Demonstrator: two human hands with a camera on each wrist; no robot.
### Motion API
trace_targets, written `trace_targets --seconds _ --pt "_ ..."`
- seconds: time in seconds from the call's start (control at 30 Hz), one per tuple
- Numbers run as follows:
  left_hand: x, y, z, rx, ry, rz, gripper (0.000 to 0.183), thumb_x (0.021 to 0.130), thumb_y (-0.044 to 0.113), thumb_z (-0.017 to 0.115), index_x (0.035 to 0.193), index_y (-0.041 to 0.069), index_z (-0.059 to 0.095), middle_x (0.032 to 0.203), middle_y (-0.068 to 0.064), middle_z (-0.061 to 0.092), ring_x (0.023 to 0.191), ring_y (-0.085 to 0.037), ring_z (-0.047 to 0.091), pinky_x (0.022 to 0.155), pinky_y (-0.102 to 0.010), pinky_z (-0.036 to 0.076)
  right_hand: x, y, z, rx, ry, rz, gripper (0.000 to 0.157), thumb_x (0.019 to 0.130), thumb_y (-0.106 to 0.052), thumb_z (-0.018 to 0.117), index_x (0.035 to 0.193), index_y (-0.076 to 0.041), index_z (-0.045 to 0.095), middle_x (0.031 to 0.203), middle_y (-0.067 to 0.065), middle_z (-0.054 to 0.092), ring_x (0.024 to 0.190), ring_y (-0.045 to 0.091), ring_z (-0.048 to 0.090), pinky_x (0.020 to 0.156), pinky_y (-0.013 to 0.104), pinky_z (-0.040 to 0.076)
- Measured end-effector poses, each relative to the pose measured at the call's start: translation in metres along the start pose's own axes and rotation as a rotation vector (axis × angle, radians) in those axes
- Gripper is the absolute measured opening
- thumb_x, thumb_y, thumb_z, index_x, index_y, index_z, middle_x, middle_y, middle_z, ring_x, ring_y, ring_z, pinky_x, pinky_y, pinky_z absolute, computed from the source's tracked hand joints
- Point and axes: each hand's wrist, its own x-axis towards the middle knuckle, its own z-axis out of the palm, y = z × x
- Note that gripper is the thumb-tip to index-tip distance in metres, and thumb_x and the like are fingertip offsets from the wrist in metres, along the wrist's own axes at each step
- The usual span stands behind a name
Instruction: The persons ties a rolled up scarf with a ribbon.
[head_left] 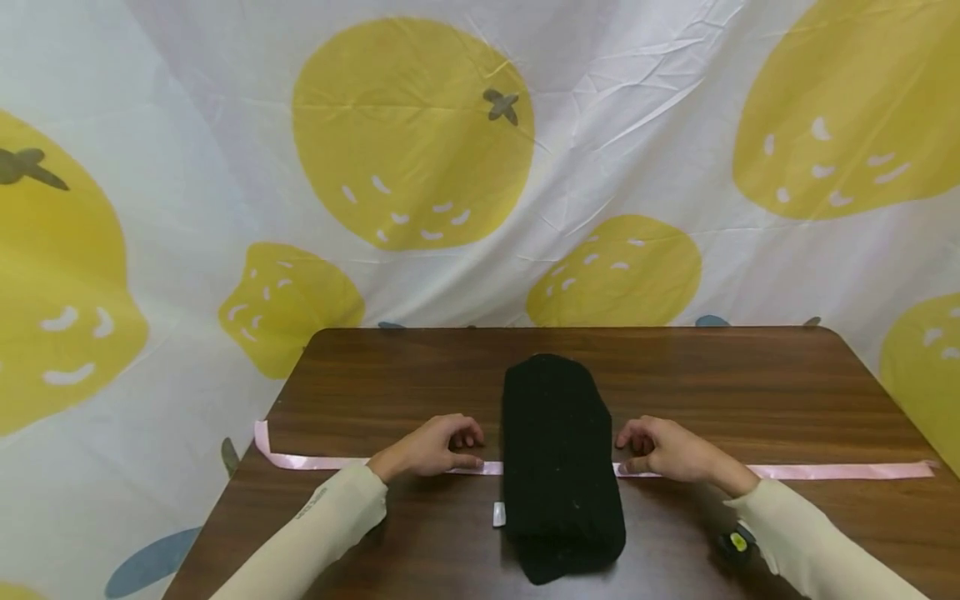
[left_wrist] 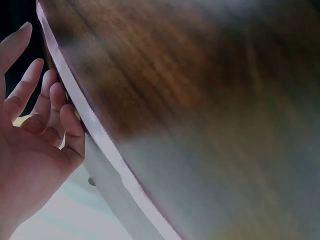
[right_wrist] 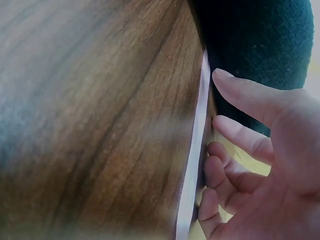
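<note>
A folded black cloth bundle (head_left: 558,458), longer than it is wide, lies on the table with a small white tag (head_left: 498,514) at its left side. Beneath it a pink ribbon (head_left: 840,472) runs crosswise, its middle hidden by the bundle. To the left of the bundle is my left hand (head_left: 438,446), fingers loosely bent, thumb over the ribbon. On the other side my right hand (head_left: 667,450) mirrors it, thumb near the ribbon. The right wrist view shows the right fingers (right_wrist: 240,130) relaxed with nothing between them; the left fingers (left_wrist: 50,100) look the same.
The brown wooden table (head_left: 420,367) spans the lower view. A white curtain (head_left: 225,167) printed with yellow fruit hangs behind it. The ribbon's left end curls up near the table's left edge; its right end lies near the right edge.
</note>
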Motion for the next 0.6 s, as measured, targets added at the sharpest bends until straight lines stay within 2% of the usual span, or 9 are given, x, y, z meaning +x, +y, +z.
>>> trace_targets --seconds 0.27,0.6 --pt "0.0024 0.0003 -0.001 0.014 -0.028 -0.061 0.029 0.082 0.03 0.082 0.103 0.016 0.067 0.093 0.006 0.058 0.088 -0.01 0.054 0.08 -0.026 0.046 0.0017 0.0025 0.0027 -0.01 0.016 -0.006 0.031 0.077 -0.024 0.085 0.092 -0.011 0.062 0.077 0.0 0.053 0.072 0.012 0.048 0.063 0.024 0.039" --pt "0.002 0.0009 0.0019 0.024 0.001 -0.027 0.023 0.083 0.022 0.081 0.098 0.011 0.068 0.089 0.001 0.059 0.085 -0.014 0.055 0.078 -0.027 0.046 0.0011 0.0003 0.0033 -0.029 0.028 0.023 0.023 0.078 -0.016 0.083 0.09 -0.01 0.064 0.077 0.0 0.053 0.071 0.01 0.047 0.063 0.025 0.039"
